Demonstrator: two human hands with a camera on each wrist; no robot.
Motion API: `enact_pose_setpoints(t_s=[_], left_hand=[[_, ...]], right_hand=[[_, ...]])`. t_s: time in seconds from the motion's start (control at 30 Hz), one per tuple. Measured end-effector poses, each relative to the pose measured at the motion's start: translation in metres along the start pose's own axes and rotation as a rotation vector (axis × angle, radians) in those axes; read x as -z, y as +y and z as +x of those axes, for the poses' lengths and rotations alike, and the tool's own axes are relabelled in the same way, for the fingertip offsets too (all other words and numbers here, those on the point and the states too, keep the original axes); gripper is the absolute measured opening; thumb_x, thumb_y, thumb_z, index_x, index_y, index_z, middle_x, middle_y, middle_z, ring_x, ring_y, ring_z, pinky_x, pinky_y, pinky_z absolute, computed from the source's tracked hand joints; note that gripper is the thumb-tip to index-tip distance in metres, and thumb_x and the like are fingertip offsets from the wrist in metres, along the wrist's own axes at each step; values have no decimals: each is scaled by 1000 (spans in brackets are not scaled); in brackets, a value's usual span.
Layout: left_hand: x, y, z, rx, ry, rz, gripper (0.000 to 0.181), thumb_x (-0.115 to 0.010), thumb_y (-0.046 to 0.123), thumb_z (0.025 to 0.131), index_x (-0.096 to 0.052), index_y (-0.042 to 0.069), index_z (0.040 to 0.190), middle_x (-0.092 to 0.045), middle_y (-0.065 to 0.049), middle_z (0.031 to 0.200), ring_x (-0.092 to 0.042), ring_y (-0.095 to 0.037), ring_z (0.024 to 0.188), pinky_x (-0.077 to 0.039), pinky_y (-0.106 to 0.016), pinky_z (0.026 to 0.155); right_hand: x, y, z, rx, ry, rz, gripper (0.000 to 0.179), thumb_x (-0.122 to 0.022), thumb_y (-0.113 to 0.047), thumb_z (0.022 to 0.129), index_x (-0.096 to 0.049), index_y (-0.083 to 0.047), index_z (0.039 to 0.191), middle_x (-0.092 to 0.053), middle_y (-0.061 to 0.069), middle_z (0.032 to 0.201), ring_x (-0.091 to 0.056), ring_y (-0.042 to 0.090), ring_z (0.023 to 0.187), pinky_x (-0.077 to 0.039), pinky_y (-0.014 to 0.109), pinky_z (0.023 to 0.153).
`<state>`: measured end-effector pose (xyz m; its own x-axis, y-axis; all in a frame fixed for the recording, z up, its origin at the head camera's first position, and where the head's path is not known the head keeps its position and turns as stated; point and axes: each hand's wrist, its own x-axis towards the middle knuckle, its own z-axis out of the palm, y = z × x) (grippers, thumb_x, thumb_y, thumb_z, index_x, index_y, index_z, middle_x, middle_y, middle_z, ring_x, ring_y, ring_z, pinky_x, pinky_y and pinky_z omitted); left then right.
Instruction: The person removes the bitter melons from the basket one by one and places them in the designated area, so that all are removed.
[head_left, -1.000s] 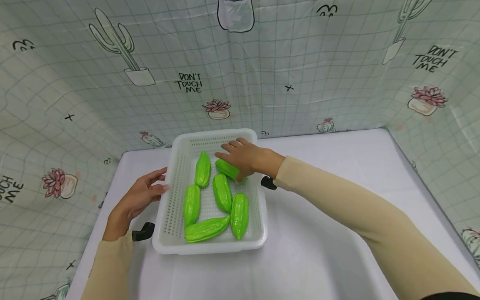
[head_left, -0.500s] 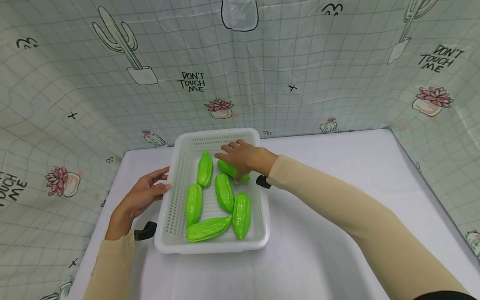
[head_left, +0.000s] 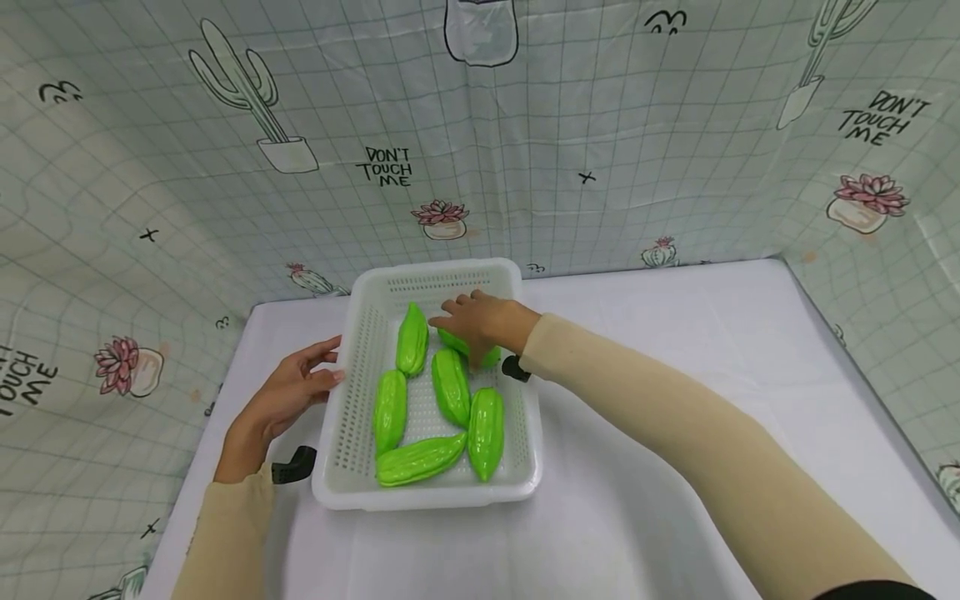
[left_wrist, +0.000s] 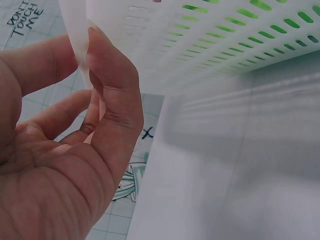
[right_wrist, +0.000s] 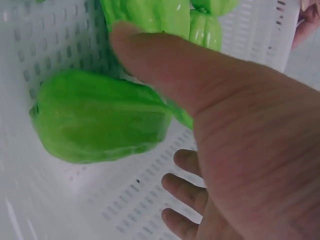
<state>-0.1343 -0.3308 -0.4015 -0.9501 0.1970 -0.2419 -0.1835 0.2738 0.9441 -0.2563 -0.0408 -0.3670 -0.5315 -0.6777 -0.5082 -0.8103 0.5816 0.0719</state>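
A white perforated plastic basket stands on the table with several glossy, ribbed green bitter melons lying in it. My left hand pinches the basket's left rim between thumb and fingers, as the left wrist view shows up close. Inside the basket's far right part, my right hand hovers over one bitter melon, partly hiding it in the head view. Its thumb and spread fingers are on different sides of that melon; the right wrist view shows a gap between them and it.
A white cloth covers the table. Patterned curtains with cactus drawings rise behind it and on both sides. Dark wrist camera mounts sit at the sleeve cuffs.
My right hand has lowered a little over the far right bitter melon, and its forearm has shifted slightly left. The left hand keeps its hold on the rim; the melons lie as before.
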Motion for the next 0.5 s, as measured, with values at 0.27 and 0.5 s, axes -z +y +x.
enact_pose_setpoints(t_s=[0.27,0.5], left_hand=[[1,0,-2,-7,-21,-27,72,-59,5,108,-18,-4,167,-41,-22,141,-69,-7,98,-61,-26,84],[1,0,-2,-13,-22,-29,72,-59,4,108,-19,-3,167,-43,-21,139,-69,-7,98,-61,-26,85]], right_hand=[[-1,-1,1,-5,-36,-30,98,-83,-35,94,-23,-25,171,-32,12,170,-33,32,155,-30,46,126],[-4,-2,0,-18,-61,-18,103,-89,-34,89,-26,-26,170,-41,10,165,-38,31,151,-28,44,128]])
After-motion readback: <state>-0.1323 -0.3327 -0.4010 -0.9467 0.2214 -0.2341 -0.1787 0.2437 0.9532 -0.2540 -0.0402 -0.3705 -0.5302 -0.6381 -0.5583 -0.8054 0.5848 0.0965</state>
